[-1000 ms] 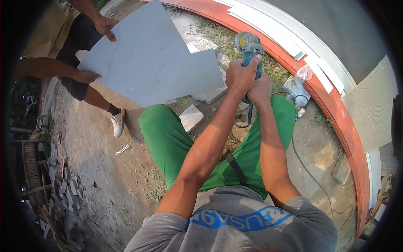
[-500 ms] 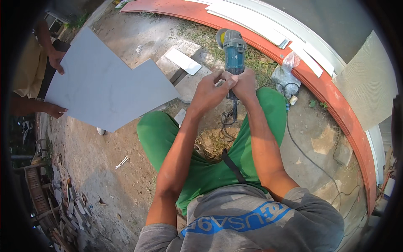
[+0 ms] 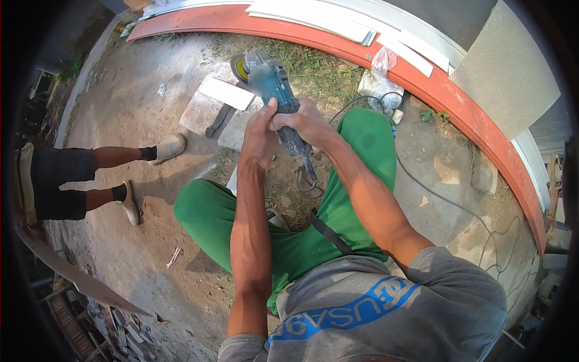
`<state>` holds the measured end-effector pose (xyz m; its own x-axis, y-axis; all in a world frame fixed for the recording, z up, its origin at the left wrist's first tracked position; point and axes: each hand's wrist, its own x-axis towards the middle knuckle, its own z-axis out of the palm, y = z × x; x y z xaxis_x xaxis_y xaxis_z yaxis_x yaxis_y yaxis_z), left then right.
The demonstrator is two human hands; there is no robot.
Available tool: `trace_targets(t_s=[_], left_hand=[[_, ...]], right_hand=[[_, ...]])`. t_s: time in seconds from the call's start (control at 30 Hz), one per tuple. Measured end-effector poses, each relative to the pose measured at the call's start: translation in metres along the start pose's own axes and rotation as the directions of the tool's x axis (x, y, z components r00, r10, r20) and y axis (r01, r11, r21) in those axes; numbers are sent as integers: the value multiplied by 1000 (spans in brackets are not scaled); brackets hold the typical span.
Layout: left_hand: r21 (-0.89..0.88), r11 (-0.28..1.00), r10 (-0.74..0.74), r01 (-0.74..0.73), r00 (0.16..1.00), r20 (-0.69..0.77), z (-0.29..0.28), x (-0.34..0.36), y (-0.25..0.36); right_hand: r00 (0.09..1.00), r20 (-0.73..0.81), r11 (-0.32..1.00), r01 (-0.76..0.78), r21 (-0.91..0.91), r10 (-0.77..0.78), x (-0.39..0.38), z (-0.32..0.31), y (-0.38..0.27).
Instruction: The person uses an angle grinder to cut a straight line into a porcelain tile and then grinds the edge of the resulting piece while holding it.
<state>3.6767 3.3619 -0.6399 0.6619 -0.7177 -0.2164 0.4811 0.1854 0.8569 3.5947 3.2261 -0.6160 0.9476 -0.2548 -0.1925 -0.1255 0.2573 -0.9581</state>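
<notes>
Gone from view since half a second ago is the big grey tile; both hands, left hand (image 3: 260,136) and right hand (image 3: 306,123), are gripping the blue angle grinder (image 3: 272,90) together above the green-trousered knees (image 3: 362,130)

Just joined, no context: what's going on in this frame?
A seated person in green trousers grips a blue angle grinder with both hands: left hand on the body, right hand further back by the cord. The disc end points away, above tile pieces on the dirt. A second person's legs stand at left.
</notes>
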Motion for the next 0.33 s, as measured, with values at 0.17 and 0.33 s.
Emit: trace_targets(t_s=[0.17, 0.33], left_hand=[[-187, 982, 22, -31, 999, -48, -2, 1, -16], [-45, 995, 75, -84, 981, -177, -31, 8, -24]], right_hand=[[996, 69, 994, -60, 86, 55, 13, 4, 32], [959, 282, 1000, -12, 14, 7, 27, 8, 29]])
